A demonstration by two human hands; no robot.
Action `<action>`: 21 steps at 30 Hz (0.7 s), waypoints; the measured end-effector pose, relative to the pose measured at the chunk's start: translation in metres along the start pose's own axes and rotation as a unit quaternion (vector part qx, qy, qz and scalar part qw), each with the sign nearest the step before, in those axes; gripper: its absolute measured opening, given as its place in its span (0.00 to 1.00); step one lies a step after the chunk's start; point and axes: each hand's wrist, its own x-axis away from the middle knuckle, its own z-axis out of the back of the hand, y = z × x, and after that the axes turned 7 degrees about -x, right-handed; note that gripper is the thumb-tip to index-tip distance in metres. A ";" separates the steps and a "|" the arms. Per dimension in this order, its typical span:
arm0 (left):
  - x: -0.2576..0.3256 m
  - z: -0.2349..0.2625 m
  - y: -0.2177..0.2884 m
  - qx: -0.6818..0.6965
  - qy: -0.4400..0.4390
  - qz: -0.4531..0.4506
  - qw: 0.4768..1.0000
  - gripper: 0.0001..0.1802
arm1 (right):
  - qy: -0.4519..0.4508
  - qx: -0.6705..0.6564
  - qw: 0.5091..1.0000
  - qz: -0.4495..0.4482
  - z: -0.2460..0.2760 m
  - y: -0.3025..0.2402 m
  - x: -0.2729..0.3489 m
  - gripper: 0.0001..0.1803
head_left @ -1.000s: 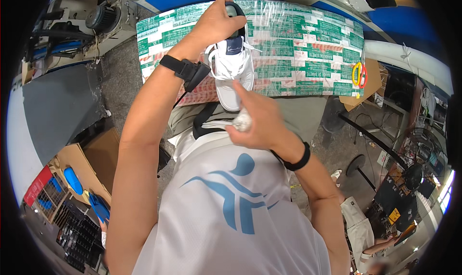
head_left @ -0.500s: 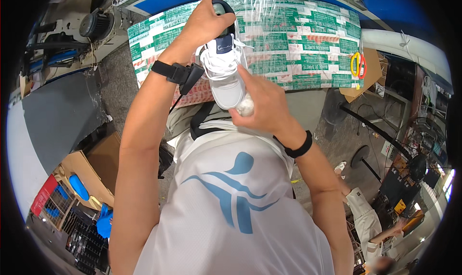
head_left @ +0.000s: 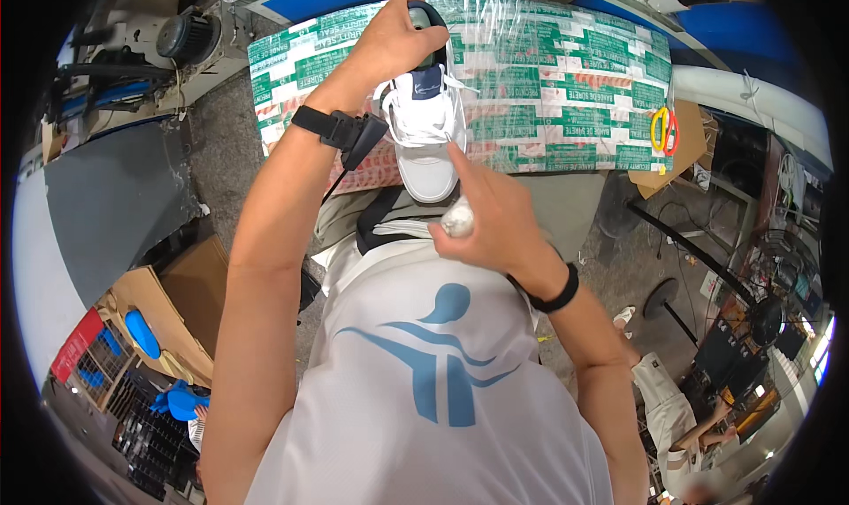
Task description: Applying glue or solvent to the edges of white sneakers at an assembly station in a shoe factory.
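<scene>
A white sneaker [head_left: 428, 176] with white laces and a dark navy tongue label lies lengthwise before me, its toe toward my body. My left hand [head_left: 400, 41] grips the sneaker's heel collar, thumb over the rim and fingers round the far side. Beside the toe, my right hand [head_left: 497, 206] holds a crumpled white wad [head_left: 458, 218], perhaps cloth or paper, between thumb and fingers. The right index finger stretches out to the lower laces. Part of the wad is hidden by the hand.
Under the sneaker is a work surface [head_left: 566, 107] covered in green, white and red printed tape. Scissors [head_left: 663, 131] with yellow and red handles hang at its right edge. A motor [head_left: 187, 36] stands far left, cardboard [head_left: 146, 315] lower left. Another person [head_left: 676, 417] is at lower right.
The right hand with the white wad has drawn slightly away from the sneaker's toe, toward my body. My left hand keeps its hold on the heel. The whole view has shifted a little.
</scene>
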 end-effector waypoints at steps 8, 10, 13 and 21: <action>0.012 0.039 -0.007 0.224 -0.046 0.034 0.973 0.39 | 0.146 -0.131 0.974 -0.110 -0.016 0.016 -0.031 0.44; 0.044 0.047 -0.003 0.366 -0.027 0.131 0.921 0.41 | 0.126 -0.124 0.976 -0.131 -0.040 0.040 -0.031 0.40; 0.103 0.044 -0.054 0.466 -0.008 0.120 0.876 0.49 | 0.037 -0.164 0.973 -0.159 -0.037 0.027 -0.043 0.31; 0.099 0.069 -0.024 0.323 0.141 0.179 0.919 0.29 | 0.108 0.007 0.994 0.013 -0.011 0.070 -0.071 0.32</action>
